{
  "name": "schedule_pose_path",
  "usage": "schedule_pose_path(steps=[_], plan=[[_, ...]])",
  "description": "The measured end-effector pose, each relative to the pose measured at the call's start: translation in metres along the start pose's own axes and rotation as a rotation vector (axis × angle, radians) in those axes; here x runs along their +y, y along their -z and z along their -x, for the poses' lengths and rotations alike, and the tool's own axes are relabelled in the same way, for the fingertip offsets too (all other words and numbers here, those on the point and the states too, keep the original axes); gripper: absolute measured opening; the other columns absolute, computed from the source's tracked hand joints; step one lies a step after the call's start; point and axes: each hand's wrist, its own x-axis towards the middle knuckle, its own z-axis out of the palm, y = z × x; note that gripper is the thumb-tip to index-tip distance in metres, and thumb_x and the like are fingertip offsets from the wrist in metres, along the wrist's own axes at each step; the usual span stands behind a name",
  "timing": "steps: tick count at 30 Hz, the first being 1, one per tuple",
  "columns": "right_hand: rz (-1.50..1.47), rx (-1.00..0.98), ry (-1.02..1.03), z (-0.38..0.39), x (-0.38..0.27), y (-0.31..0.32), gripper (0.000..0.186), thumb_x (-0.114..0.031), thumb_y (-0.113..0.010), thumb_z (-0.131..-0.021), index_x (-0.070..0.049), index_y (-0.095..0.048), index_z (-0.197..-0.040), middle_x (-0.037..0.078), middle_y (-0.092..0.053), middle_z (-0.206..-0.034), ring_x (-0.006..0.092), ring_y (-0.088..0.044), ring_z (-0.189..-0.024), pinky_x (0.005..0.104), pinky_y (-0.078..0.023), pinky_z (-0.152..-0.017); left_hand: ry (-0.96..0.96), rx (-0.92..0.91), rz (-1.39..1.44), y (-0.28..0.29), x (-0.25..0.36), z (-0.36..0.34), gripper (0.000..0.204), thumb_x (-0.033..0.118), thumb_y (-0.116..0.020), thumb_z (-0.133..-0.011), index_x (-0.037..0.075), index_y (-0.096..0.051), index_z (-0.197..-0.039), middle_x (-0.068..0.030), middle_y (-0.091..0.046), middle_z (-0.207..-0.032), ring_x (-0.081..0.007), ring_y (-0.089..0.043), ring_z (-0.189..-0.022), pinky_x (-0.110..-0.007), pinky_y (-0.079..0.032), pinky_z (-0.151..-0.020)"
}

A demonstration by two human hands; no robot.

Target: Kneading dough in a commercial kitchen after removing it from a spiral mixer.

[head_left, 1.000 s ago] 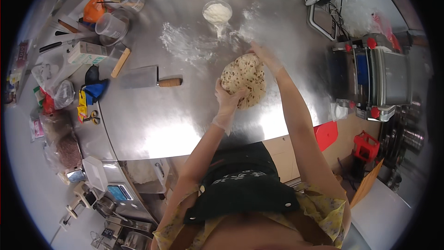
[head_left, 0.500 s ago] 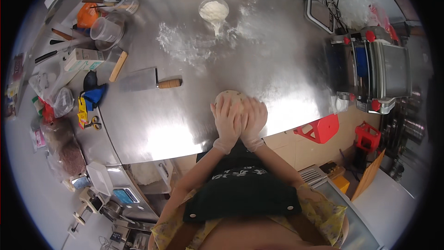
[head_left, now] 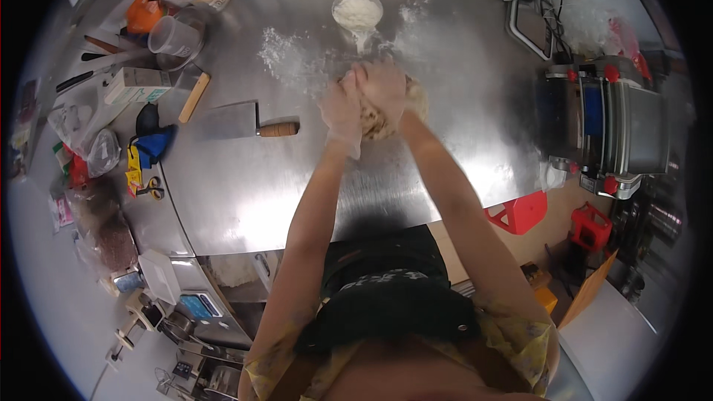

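Observation:
A lump of pale dough (head_left: 381, 128) with dark bits through it lies on the steel table, partly covered by my hands. My left hand (head_left: 343, 110), in a clear glove, bears down on its left side. Across its top and far side lies my right hand (head_left: 383, 89), also gloved, with the fingers of both hands close together and curled over the far edge. Motion smears the fingertips a little. Beyond them stands a bowl of white flour (head_left: 356, 12), with loose flour (head_left: 286, 59) scattered on the steel.
Left of the dough lies a cleaver (head_left: 236, 120) with a wooden handle. Plastic tubs (head_left: 174, 37), a carton (head_left: 137, 85) and scissors (head_left: 154, 188) crowd the left side. At the right edge stands a metal roller machine (head_left: 613, 126); a red stool (head_left: 520, 213) is below the table.
Both hands have moved forward, away from my body, with arms stretched out. The dough has gone from a compact ball near the table edge to a wider, spread lump farther in.

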Motion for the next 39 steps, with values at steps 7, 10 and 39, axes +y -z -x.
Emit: schedule_pose_path(steps=[7, 10, 39], plan=[[-1.015, 0.186, -0.058, 0.023, 0.069, 0.040, 0.060, -0.052, -0.041, -0.101, -0.004, -0.059, -0.134, 0.015, -0.056, -0.139, 0.0270, -0.046, -0.134, 0.0370, -0.033, -0.112, 0.161, -0.112, 0.549, -0.042, -0.069, 0.068, 0.069, 0.042, -0.070, -0.087, -0.004, -0.049, -0.134, -0.0284, -0.051, -0.132, -0.0307, -0.053, -0.122, -0.039, -0.042, -0.103], [-0.761, 0.047, -0.428, 0.047, 0.136, 0.010, 0.056, -0.047, -0.046, -0.100, -0.004, -0.059, -0.133, 0.014, -0.060, -0.134, 0.0250, -0.051, -0.129, 0.0343, -0.037, -0.108, -0.217, -0.054, 0.032, -0.034, -0.026, 0.078, 0.076, 0.045, -0.066, -0.090, -0.006, -0.040, -0.140, -0.0242, -0.040, -0.144, -0.0282, -0.048, -0.127, -0.035, -0.041, -0.106], [-0.155, 0.869, 0.249, 0.143, 0.027, -0.067, 0.036, -0.026, -0.056, -0.090, -0.011, -0.063, -0.122, 0.008, -0.063, -0.117, 0.0290, -0.055, -0.103, 0.0434, -0.040, -0.091, -0.842, 0.087, -0.078, -0.003, -0.053, 0.089, 0.042, 0.026, -0.065, -0.082, 0.020, -0.060, -0.123, -0.0146, -0.054, -0.124, -0.0395, -0.048, -0.117, -0.053, -0.039, -0.101]])
